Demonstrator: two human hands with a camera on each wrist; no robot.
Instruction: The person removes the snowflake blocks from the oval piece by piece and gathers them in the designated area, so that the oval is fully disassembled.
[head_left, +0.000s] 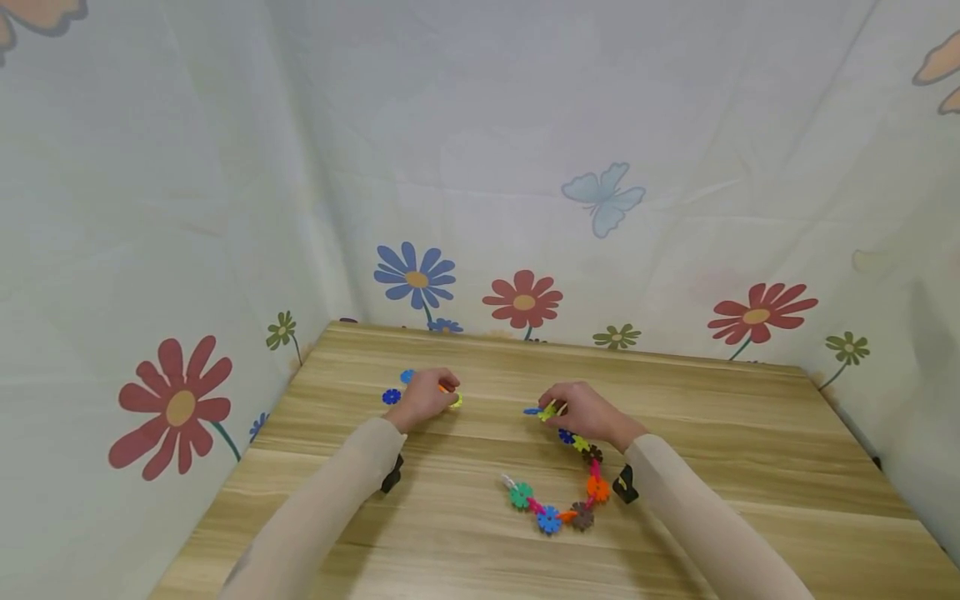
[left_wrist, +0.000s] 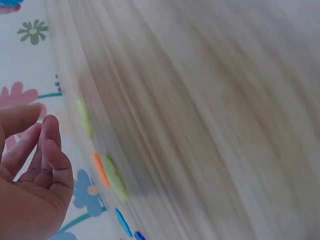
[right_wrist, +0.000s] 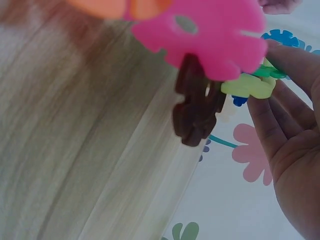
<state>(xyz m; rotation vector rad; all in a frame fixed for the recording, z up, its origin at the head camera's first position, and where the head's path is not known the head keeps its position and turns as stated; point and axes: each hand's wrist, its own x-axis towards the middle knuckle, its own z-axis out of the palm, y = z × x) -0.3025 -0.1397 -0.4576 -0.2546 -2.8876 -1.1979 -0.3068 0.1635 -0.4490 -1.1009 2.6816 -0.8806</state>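
My right hand [head_left: 588, 410] pinches the far end of a chain of interlocking snowflake discs [head_left: 549, 520]. By the thumb and fingertips are a green disc [right_wrist: 270, 71] and a blue disc [right_wrist: 281, 37] at the chain's tip. A pink disc [right_wrist: 215, 35] and a brown disc [right_wrist: 197, 105] loom close in the right wrist view. My left hand [head_left: 427, 398] hovers over loose discs at the table's left, fingers loosely bent and nothing between them in the left wrist view. Near it lie a yellow-green disc [left_wrist: 114, 177], an orange disc [left_wrist: 101, 170] and a light blue disc [head_left: 407, 376].
The chain curves in a U over the wooden table [head_left: 450, 550], its white end disc [head_left: 508, 481] toward the left. A dark blue disc [head_left: 392, 397] lies left of my left hand. Behind the table's back edge hangs a white curtain [head_left: 480, 167] with printed flowers.
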